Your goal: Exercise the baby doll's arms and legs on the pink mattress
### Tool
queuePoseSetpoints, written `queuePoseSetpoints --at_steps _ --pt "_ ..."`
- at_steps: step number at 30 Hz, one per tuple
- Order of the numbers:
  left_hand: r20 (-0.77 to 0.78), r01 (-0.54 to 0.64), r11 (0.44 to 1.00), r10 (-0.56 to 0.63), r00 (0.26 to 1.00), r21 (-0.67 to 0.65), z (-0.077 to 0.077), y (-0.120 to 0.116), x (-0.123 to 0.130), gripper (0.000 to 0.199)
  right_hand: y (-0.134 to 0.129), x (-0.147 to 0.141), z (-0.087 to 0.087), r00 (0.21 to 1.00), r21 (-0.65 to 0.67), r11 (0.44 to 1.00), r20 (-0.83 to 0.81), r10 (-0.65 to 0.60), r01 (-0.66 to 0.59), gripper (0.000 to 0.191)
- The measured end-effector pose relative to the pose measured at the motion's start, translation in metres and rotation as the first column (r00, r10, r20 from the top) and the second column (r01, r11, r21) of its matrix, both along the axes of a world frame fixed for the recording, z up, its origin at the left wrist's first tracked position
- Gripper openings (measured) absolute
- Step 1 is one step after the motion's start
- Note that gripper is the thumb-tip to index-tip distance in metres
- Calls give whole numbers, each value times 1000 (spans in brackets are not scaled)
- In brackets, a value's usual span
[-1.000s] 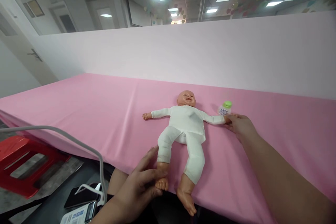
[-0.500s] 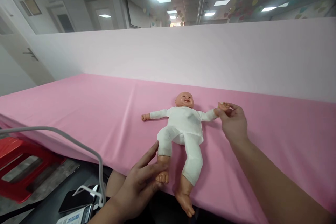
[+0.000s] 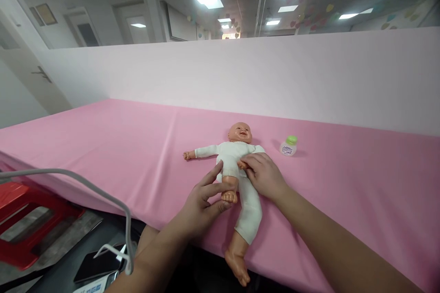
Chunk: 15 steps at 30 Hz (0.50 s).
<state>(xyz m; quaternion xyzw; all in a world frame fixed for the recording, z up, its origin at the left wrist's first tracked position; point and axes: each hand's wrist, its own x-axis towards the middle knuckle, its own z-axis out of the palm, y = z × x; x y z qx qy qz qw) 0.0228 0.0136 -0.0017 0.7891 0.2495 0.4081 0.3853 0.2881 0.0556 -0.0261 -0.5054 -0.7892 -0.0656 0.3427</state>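
A baby doll (image 3: 231,152) in a white suit lies on its back on a pink-covered table, its head toward the wall. My left hand (image 3: 206,201) is closed round the doll's foot (image 3: 229,187) on the left side, with that leg bent up over the belly. In my right hand (image 3: 266,174) is the doll's hand (image 3: 242,165), brought across the body close to the raised leg. The other leg (image 3: 250,208) stretches toward me, its bare foot at the table edge. The doll's other arm (image 3: 206,150) lies stretched out to the left.
A small bottle with a green cap (image 3: 288,145) stands right of the doll. A grey cable (image 3: 85,185) loops at lower left above a black phone (image 3: 98,265). A red stool (image 3: 30,224) is beside the table (image 3: 113,146); a low white wall (image 3: 240,80) runs behind.
My left hand has pushed the doll's leg up toward its belly. My right hand has drawn the doll's hand inward across the body, uncovering the green-capped bottle.
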Motion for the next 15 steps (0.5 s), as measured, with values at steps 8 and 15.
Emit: queuePoseSetpoints --at_steps 8,15 --pt "-10 -15 1000 14 1000 -9 0 -7 -8 29 2 13 1 970 5 987 -187 -155 159 25" --pt "-60 13 997 -18 998 -83 -2 -40 -27 28 4 77 2 577 -218 832 -630 -520 511 47"
